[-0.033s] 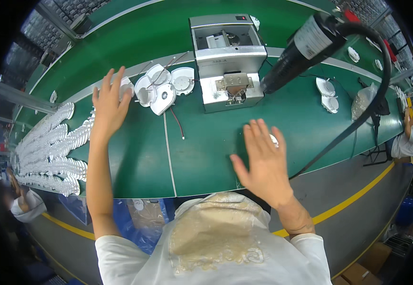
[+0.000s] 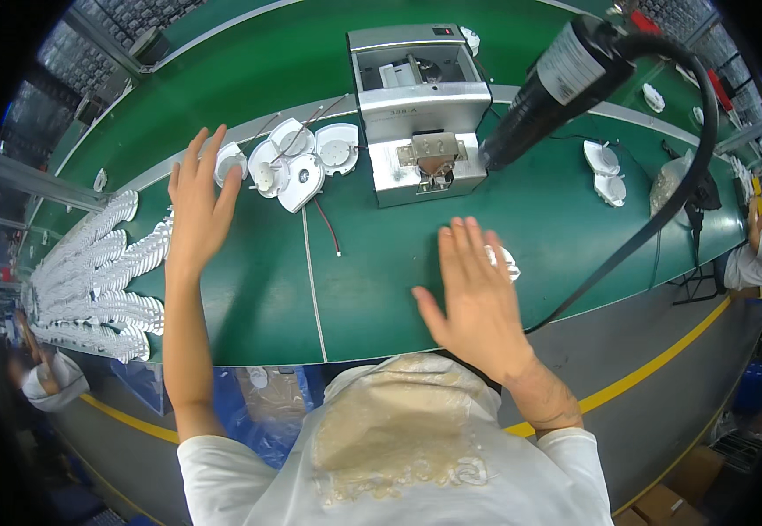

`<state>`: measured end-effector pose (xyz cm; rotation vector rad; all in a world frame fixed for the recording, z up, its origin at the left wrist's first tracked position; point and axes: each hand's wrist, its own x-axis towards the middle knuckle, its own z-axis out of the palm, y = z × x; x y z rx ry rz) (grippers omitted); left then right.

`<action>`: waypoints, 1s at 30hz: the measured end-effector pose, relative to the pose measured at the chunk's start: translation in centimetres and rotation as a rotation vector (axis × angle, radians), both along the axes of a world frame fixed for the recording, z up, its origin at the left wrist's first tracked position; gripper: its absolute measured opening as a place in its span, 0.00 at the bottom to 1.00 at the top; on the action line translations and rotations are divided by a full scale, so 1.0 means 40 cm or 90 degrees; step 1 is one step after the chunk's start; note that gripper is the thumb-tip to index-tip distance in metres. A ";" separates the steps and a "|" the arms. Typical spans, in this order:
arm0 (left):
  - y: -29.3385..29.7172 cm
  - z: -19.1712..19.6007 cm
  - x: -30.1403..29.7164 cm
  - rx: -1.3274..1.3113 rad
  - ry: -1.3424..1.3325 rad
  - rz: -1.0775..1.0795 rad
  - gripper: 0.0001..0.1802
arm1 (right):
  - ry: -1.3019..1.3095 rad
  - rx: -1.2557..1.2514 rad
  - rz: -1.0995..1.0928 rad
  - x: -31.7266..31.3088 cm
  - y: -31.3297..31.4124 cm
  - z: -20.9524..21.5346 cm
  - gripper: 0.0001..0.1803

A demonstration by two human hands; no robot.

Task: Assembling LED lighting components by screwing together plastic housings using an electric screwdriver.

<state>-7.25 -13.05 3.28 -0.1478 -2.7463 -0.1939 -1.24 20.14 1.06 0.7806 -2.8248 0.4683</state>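
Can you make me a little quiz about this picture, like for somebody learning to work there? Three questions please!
1. Pick one: which hand is nearer the long rows of stacked white parts?
A) the left
B) the right

2. True or false: in the picture, the thick black tool is to the right of the silver machine.

3. Fill in the colour: the small part partly hidden by the right hand is ____.

Key:
1. A, the left hand
2. True
3. White
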 end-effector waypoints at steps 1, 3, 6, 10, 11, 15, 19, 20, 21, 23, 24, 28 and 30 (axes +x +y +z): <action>0.052 0.044 0.043 0.133 0.056 -0.069 0.22 | -0.023 -0.023 0.000 0.001 -0.016 -0.023 0.34; 0.134 0.080 0.170 0.466 -0.232 -0.161 0.13 | -0.050 -0.037 -0.028 -0.007 -0.046 -0.065 0.35; 0.203 0.035 0.340 0.619 -0.804 -0.541 0.14 | -0.032 -0.044 -0.066 -0.002 -0.081 -0.102 0.33; 0.292 -0.283 0.494 1.313 -1.087 -0.112 0.22 | 0.006 -0.092 -0.004 0.049 -0.108 -0.122 0.29; 0.317 -0.317 0.483 1.363 -1.004 -0.046 0.25 | 0.032 -0.088 0.033 0.065 -0.102 -0.139 0.28; 0.405 -0.367 0.411 1.904 -0.695 -0.030 0.30 | 0.085 -0.107 0.110 0.143 -0.071 -0.153 0.21; 0.483 -0.339 0.390 2.125 -0.636 -0.217 0.31 | 0.073 -0.122 0.218 0.223 -0.014 -0.142 0.17; 0.496 -0.308 0.378 1.966 -0.761 -0.176 0.32 | 0.072 -0.116 0.214 0.239 0.000 -0.143 0.17; 0.508 -0.293 0.371 1.802 -0.861 -0.140 0.34 | 0.070 -0.134 0.228 0.256 0.012 -0.143 0.16; 0.529 -0.300 0.365 1.784 -0.857 -0.179 0.34 | 0.065 -0.147 0.236 0.292 0.031 -0.150 0.15; 0.539 -0.302 0.367 1.764 -0.837 -0.216 0.35 | 0.051 -0.178 0.221 0.310 0.039 -0.159 0.14; 0.588 -0.287 0.376 1.647 -0.891 -0.133 0.34 | 0.064 -0.232 0.183 0.339 0.077 -0.140 0.11; 0.595 -0.300 0.374 1.703 -0.910 -0.144 0.32 | 0.083 -0.252 0.166 0.341 0.142 -0.091 0.13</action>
